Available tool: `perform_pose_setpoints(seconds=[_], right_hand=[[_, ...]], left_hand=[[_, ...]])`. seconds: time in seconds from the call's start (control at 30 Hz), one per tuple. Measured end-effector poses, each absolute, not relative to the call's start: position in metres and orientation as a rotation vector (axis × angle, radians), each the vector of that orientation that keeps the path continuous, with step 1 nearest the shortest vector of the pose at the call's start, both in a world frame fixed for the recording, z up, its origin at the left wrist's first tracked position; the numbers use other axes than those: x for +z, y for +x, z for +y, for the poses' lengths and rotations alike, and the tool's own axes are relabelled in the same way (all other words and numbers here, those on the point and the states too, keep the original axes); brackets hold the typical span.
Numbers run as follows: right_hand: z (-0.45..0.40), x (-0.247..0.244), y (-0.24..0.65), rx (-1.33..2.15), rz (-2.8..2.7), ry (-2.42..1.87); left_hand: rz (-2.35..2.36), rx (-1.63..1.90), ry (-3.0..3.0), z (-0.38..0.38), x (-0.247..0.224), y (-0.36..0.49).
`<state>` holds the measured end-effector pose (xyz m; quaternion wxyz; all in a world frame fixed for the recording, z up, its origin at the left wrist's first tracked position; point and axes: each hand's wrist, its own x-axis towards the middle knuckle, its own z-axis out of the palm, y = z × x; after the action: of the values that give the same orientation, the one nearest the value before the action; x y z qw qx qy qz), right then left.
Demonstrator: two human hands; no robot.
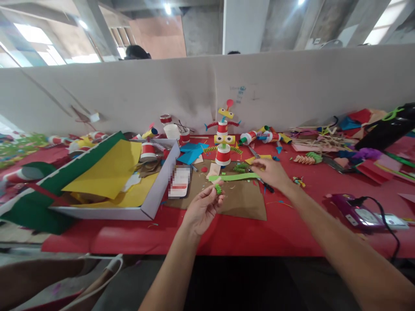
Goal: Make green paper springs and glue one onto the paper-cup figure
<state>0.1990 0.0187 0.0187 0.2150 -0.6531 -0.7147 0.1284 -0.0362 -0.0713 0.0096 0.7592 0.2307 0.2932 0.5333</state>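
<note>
Snugly between pinched left fingers (206,197), pleated green paper (218,189); right fingers (260,164) beside green strip (233,177), hold unclear.

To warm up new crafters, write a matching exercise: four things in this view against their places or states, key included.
1. Left hand
2. Large yellow sheet
3. Purple power strip
4. Flat brown sheet

A. Has a black plug in it
B. Under the bright green strip
C. Pinching a folded green piece
D. Inside the white-sided box

Pairs: 1-C, 2-D, 3-A, 4-B
</note>
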Motion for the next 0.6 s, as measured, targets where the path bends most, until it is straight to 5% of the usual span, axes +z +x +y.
perform_pose_setpoints(seconds=[0.1,0.17,0.6], right_hand=[[-0.034,0.035,0.176,1.117,-1.822,-1.134],[-0.06,0.042,0.164,1.295,-1.715,-0.993],[-0.084,0.047,0.145,1.606,-1.39,-0.787]], left_hand=[[0.588,1.131,0.632,-0.075,0.013,-0.033],[0.538,1.114,0.73,-0.079,0.016,-0.03],[0.475,1.061,0.812,-0.087,0.019,-0.018]])
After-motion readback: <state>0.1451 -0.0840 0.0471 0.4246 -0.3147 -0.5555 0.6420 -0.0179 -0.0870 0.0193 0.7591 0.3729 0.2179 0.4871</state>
